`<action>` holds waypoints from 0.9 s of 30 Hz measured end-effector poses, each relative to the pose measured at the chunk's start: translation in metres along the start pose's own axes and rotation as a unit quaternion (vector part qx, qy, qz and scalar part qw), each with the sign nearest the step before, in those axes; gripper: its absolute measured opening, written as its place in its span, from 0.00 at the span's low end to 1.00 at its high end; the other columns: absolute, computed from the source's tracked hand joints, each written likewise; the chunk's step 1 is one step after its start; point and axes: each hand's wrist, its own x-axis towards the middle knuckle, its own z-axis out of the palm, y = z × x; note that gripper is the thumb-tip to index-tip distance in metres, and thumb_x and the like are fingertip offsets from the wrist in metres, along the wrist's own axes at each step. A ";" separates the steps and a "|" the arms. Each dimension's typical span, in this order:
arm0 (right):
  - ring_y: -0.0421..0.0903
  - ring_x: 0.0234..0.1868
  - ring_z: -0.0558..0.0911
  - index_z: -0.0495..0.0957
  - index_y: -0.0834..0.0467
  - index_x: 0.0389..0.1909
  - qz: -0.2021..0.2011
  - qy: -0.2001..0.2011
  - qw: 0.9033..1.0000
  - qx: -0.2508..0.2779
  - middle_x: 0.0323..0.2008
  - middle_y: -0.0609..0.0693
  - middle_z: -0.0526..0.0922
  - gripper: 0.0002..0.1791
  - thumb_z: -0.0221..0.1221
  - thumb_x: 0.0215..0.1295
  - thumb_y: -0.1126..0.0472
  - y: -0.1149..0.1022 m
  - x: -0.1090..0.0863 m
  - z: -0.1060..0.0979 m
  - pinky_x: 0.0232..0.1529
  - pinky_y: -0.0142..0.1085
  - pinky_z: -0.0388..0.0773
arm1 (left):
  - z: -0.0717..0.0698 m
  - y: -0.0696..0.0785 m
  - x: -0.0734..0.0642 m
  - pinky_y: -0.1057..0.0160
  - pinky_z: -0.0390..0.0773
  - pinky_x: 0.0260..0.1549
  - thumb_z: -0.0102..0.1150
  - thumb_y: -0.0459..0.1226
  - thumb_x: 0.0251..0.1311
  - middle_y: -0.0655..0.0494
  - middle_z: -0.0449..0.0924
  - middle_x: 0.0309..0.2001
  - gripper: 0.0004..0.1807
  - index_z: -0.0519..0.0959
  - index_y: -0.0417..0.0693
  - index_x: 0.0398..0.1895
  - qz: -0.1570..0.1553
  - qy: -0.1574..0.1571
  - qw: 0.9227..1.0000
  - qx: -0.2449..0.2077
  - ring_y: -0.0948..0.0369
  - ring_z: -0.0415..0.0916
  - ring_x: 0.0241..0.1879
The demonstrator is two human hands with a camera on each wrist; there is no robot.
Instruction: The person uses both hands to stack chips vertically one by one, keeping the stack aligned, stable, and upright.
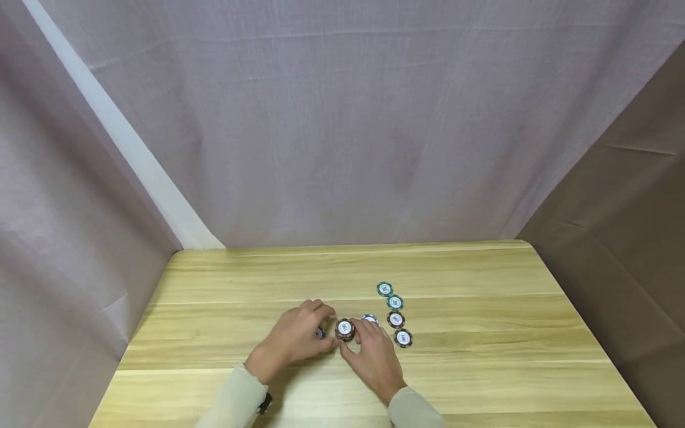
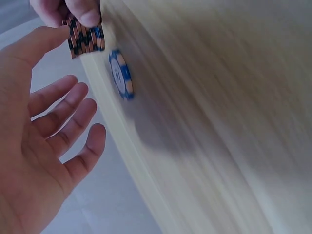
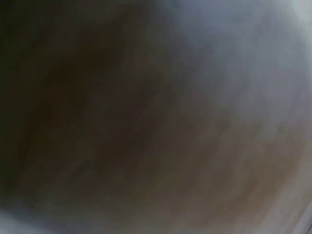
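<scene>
A stack of dark poker chips with orange edge marks stands between the two hands. My right hand pinches its right side between thumb and fingers. My left hand arches at its left with fingers spread and loosely bent. In the left wrist view, the left thumb reaches the side of the chip stack; whether it touches is unclear. A blue-edged chip lies on the table by the left hand, partly covered in the head view. The right wrist view is too dark and blurred to read.
Just beyond the right hand lies a blue-and-white chip, partly hidden by its fingers. To the right, two green chips and two dark chips form a slanting line on the wooden table. Grey cloth hangs behind the table.
</scene>
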 end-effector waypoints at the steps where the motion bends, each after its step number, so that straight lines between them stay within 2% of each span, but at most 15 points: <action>1: 0.36 0.37 0.73 0.83 0.52 0.56 0.002 -0.001 1.000 0.002 0.31 0.35 0.73 0.25 0.71 0.62 0.44 0.000 0.000 0.000 0.47 0.41 0.78 | -0.001 -0.002 -0.001 0.54 0.85 0.48 0.74 0.55 0.57 0.56 0.84 0.53 0.30 0.83 0.50 0.59 -0.003 -0.002 1.000 0.003 0.58 0.81 0.51; 8: 0.35 0.35 0.71 0.83 0.51 0.56 0.004 -0.005 1.000 0.003 0.30 0.34 0.71 0.25 0.70 0.63 0.42 0.001 0.000 0.001 0.45 0.39 0.76 | -0.002 -0.018 -0.014 0.55 0.85 0.45 0.77 0.55 0.54 0.56 0.83 0.52 0.31 0.84 0.50 0.58 -0.020 -0.020 0.999 0.021 0.58 0.79 0.49; 14: 0.35 0.35 0.71 0.83 0.52 0.56 -0.007 0.006 1.000 0.000 0.30 0.34 0.71 0.25 0.71 0.62 0.44 0.000 -0.001 0.002 0.46 0.39 0.77 | 0.001 -0.026 -0.022 0.55 0.85 0.44 0.79 0.53 0.52 0.58 0.83 0.50 0.31 0.84 0.49 0.56 -0.026 -0.023 0.999 0.008 0.59 0.79 0.47; 20: 0.35 0.34 0.71 0.84 0.53 0.54 -0.017 0.022 1.000 0.003 0.29 0.34 0.71 0.24 0.73 0.60 0.46 -0.001 -0.001 0.003 0.44 0.39 0.76 | 0.009 -0.029 -0.027 0.60 0.83 0.38 0.78 0.51 0.55 0.63 0.83 0.46 0.23 0.86 0.51 0.50 -0.026 0.002 1.000 -0.001 0.63 0.77 0.43; 27: 0.35 0.36 0.72 0.83 0.52 0.56 -0.003 0.004 1.000 0.002 0.30 0.34 0.72 0.26 0.71 0.63 0.43 0.000 -0.001 0.002 0.47 0.40 0.78 | 0.017 -0.026 -0.030 0.63 0.81 0.35 0.77 0.48 0.56 0.63 0.83 0.42 0.18 0.87 0.51 0.47 -0.025 0.033 0.999 -0.022 0.64 0.75 0.39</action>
